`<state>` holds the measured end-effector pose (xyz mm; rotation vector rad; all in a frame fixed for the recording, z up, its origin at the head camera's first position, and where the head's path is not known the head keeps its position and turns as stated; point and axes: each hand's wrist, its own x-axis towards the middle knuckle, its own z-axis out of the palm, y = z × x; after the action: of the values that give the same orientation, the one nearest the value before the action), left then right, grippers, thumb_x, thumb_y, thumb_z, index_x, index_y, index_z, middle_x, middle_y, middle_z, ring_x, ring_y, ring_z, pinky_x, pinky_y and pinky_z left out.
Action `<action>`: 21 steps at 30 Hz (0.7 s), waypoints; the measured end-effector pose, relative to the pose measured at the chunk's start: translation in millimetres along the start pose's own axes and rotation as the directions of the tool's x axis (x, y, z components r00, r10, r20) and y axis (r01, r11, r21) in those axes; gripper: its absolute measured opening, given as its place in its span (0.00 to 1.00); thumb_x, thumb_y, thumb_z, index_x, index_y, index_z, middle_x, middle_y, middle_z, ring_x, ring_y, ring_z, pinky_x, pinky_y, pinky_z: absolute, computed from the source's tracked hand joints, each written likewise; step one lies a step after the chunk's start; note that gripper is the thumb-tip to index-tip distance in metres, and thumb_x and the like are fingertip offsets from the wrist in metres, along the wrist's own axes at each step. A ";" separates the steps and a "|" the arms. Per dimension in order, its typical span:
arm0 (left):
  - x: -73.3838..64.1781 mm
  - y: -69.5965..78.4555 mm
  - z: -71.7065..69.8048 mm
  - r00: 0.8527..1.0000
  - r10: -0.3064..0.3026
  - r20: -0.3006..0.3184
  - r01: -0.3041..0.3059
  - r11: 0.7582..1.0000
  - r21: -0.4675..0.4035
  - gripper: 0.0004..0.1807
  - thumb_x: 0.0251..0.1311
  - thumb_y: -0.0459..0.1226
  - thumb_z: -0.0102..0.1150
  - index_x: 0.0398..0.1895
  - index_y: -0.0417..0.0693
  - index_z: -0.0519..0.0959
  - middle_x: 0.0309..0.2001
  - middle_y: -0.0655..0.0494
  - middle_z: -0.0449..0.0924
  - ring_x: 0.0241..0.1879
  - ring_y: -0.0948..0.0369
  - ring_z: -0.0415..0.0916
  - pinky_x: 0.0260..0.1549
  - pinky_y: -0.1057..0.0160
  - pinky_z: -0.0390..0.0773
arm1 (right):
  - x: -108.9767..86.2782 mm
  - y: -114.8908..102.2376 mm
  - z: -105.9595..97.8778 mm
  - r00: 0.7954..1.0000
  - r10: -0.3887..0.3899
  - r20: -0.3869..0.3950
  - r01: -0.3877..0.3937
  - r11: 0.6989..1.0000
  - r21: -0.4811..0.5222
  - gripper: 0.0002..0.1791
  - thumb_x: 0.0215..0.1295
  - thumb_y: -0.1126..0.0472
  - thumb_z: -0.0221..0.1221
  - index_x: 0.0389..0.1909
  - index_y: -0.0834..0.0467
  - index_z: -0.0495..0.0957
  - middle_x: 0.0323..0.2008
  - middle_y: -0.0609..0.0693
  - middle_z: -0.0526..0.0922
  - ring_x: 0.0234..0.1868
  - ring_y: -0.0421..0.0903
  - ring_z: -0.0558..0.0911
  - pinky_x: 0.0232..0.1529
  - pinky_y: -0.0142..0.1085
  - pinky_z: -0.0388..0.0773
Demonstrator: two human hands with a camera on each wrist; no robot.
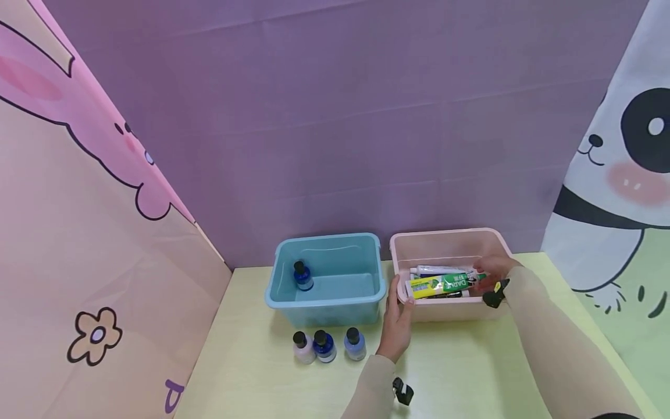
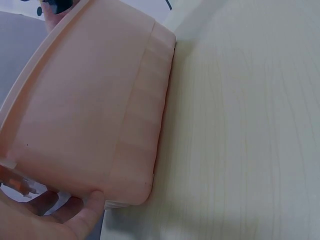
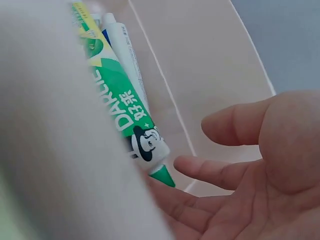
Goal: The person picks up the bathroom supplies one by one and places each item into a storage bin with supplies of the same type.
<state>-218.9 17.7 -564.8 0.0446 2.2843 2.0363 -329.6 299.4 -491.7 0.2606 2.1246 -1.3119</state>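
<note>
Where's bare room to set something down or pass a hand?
Free: table left of the three bottles; table before the pink bin, between the forearms; floor of the blue bin, right of its bottle. Crowded: inside the pink bin, with tubes and right hand; between the bins, with left hand.

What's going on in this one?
A person has their right hand in the pink basket, by the cap end of a green-and-yellow toothpaste tube lying among other items. Their left hand rests against the basket's left front corner. One dark blue bottle is in the blue basket; three more bottles stand in front of it.
</note>
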 end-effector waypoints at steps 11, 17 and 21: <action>-1.2 -0.2 -0.5 1.000 0.023 0.009 -0.023 1.000 0.021 0.32 0.77 0.58 0.42 0.78 0.89 0.44 0.84 0.59 0.45 0.83 0.48 0.44 0.75 0.31 0.50 | -25.3 -6.3 0.9 0.994 -0.051 -0.100 0.063 0.991 0.118 0.32 0.78 0.53 0.41 0.71 0.72 0.54 0.51 0.65 0.80 0.44 0.49 0.85 0.54 0.45 0.85; -1.3 0.7 -1.3 1.000 0.010 0.006 -0.010 1.000 0.013 0.32 0.77 0.58 0.43 0.77 0.92 0.44 0.84 0.62 0.44 0.83 0.49 0.44 0.75 0.31 0.50 | -43.0 -3.6 0.7 0.985 -0.121 -0.123 0.138 0.980 0.141 0.34 0.80 0.46 0.45 0.74 0.66 0.56 0.64 0.64 0.74 0.53 0.48 0.82 0.60 0.43 0.81; -0.7 1.1 -0.4 1.000 0.006 0.008 -0.006 1.000 0.009 0.31 0.77 0.58 0.43 0.76 0.95 0.44 0.84 0.64 0.44 0.83 0.51 0.44 0.75 0.31 0.50 | -55.2 3.0 -1.1 0.958 -0.220 -0.185 0.232 0.972 0.044 0.36 0.81 0.44 0.43 0.74 0.69 0.57 0.62 0.65 0.75 0.51 0.45 0.83 0.56 0.39 0.83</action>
<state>-218.3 17.3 -563.6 0.0599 2.2912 2.0252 -285.1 310.0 -460.6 0.1710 2.3190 -1.5417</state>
